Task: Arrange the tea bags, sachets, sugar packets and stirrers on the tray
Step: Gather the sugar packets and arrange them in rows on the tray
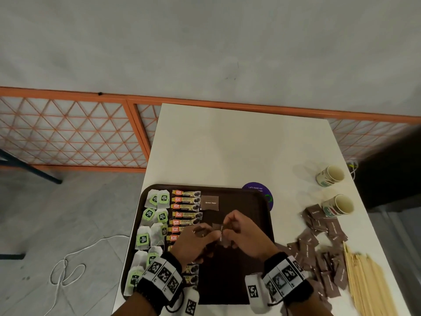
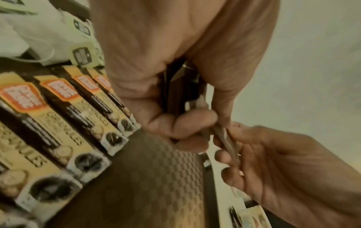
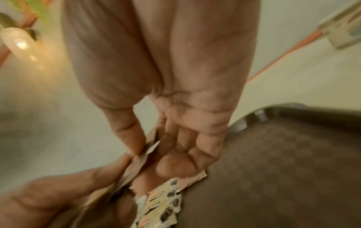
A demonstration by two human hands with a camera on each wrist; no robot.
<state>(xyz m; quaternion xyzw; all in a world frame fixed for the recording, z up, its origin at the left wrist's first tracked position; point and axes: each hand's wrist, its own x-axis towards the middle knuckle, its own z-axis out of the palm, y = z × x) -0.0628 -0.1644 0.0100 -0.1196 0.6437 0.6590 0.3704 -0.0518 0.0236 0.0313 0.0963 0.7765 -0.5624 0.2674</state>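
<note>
Both hands hover over the middle of the dark brown tray. My left hand grips a small stack of brown sugar packets on edge in its curled fingers. My right hand pinches one brown packet at the stack's end, between thumb and fingers. One brown sugar packet lies flat on the tray. Tea bags with green tags fill the tray's left side. A column of coffee granule sachets lies beside them. Loose sugar packets and wooden stirrers lie on the table to the right.
Two paper cups lie on their sides on the white table, right of the tray. A purple round sticker shows at the tray's far right corner. An orange lattice fence and a white cord are off to the left.
</note>
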